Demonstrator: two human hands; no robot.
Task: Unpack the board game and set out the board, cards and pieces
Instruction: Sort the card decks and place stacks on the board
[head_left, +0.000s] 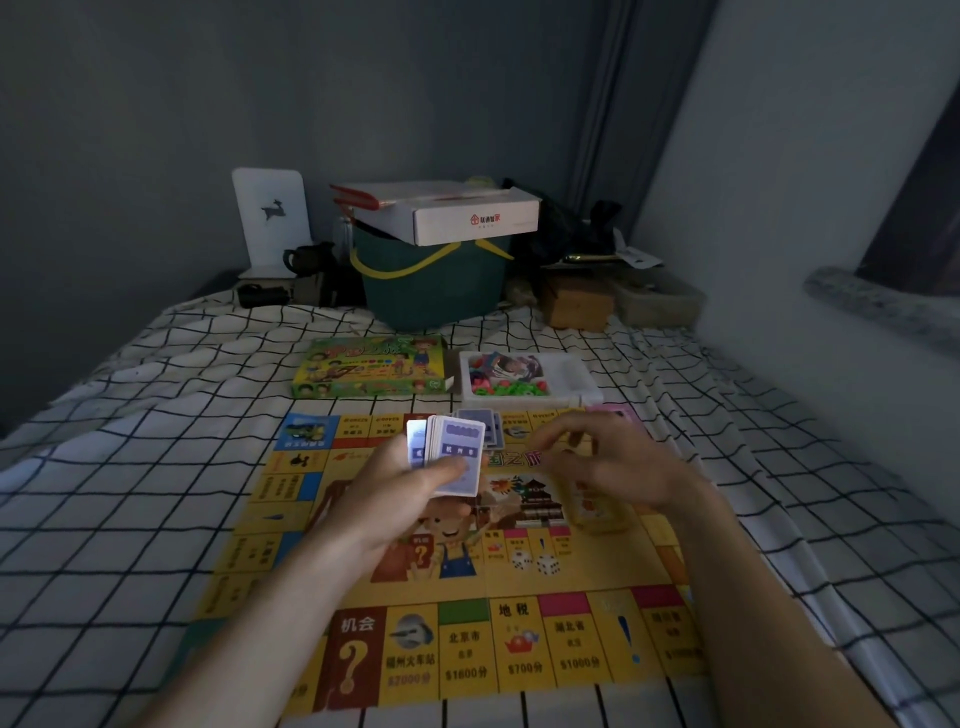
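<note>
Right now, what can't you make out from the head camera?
- Right hand: motion-blurred; whether it holds anything is unclear.
- Board centre: covered by both hands and the card stack in the left hand.
- Plastic tray contents: too small and dim to identify.
- Board's near edge: partly hidden by forearms.

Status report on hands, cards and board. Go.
Left hand grips card stack; right hand open, empty. Game board laid flat on bed. Pieces still in white tray.

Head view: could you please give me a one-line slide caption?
Left hand grips a card deck over the unfolded game board; right hand hovers beside it.
</note>
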